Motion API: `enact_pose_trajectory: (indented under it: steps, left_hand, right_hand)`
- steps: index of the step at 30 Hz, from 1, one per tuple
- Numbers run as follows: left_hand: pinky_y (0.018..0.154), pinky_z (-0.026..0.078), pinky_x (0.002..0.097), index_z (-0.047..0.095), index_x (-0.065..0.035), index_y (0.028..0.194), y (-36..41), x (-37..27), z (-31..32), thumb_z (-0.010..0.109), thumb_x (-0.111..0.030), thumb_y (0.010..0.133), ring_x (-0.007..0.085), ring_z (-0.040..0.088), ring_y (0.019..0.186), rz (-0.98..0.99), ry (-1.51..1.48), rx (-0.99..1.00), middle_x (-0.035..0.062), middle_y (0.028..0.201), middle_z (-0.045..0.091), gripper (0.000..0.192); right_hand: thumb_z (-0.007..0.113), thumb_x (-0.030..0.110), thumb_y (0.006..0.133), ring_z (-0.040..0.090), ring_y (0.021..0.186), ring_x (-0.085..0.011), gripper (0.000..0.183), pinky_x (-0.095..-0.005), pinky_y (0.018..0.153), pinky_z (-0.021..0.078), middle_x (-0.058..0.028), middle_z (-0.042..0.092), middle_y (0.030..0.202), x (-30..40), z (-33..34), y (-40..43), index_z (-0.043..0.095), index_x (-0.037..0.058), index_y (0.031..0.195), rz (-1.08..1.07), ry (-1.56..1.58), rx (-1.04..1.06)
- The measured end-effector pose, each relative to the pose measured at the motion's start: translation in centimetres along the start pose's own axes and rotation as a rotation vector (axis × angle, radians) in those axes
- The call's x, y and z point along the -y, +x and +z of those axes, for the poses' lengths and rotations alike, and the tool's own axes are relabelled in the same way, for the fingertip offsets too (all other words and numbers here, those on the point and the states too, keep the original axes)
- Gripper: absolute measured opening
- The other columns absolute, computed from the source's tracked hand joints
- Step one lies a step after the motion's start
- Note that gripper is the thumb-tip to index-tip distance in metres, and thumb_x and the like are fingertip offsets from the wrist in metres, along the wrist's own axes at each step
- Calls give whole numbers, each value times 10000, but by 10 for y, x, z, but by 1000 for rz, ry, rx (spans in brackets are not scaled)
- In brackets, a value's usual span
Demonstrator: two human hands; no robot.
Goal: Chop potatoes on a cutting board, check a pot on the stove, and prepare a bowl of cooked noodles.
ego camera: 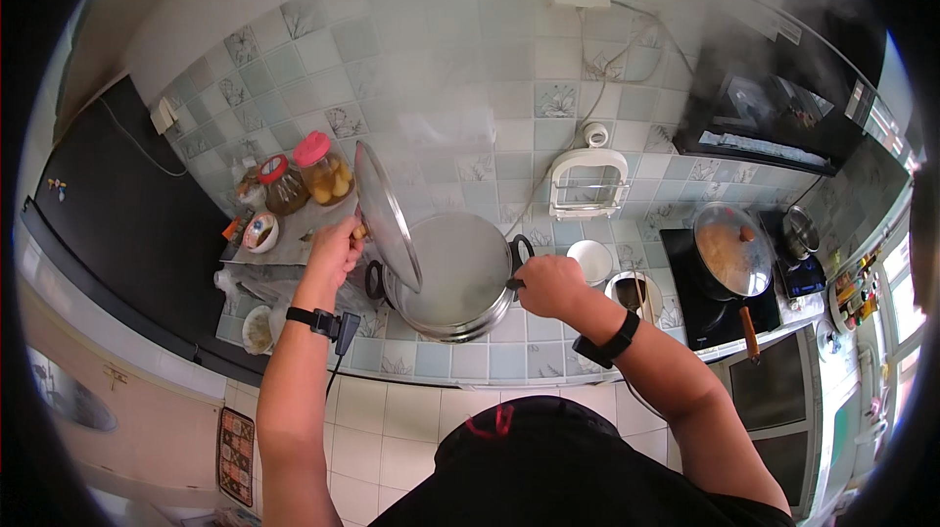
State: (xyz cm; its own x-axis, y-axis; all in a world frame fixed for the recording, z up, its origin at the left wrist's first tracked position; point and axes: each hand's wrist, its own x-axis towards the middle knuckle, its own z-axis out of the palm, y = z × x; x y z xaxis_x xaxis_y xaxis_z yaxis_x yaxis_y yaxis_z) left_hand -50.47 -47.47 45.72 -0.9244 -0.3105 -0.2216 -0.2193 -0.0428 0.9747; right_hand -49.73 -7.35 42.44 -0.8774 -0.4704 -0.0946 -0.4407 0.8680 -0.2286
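My left hand (336, 254) grips the knob of a glass lid (389, 211) with a metal rim. The lid stands tilted, nearly on edge, over the left side of a wide stainless steel pot (448, 332). Steam rises from the pot and blurs its contents. At the pot's right rim my right hand (552, 283) is closed around a dark handle (516, 283). Whether that belongs to the pot or to a utensil, I cannot tell. Black side handles show at the pot's left (374, 279) and right (523, 248).
Behind my left hand stand a pink-lidded jar (328, 178), a red-lidded jar (283, 185) and a bowl (261, 232). To the right are a white bowl (590, 261), a bowl with dark liquid and chopsticks (633, 293), and a covered pan (734, 251) on a black cooktop (723, 325).
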Motion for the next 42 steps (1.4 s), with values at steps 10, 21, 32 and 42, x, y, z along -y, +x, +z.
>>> enact_pose_trajectory:
  steps: [10,21,32,42]
  left_hand:
    - [396,244,255,657,-51,879,-5,-1,-12,677,-300,999,78,407,466,-15,-19,-8,42,689,598,278]
    - [408,237,270,651,-43,873,3,0,-12,666,-303,1011,81,401,465,-19,12,13,50,693,600,294]
    - [409,243,281,652,-40,886,2,-19,9,660,-289,1009,85,404,471,23,101,30,49,701,593,279]
    - [400,242,276,654,-41,929,-7,-31,15,649,-284,1012,70,387,465,46,146,47,47,721,596,257]
  right_hand:
    - [607,215,966,788,984,-342,248,-456,796,631,-121,813,1058,13,40,46,830,180,1070,-16,-52,-15]
    - [554,244,1036,759,996,-346,382,-472,866,603,-84,796,1058,28,21,22,775,339,1332,-219,-48,142]
    - [669,243,958,766,971,-369,207,-485,801,612,-141,802,977,14,-54,12,842,138,1000,-98,-126,207]
    - [688,181,876,795,877,-377,188,-475,771,631,-184,807,953,-10,7,34,813,50,928,-91,-60,-63]
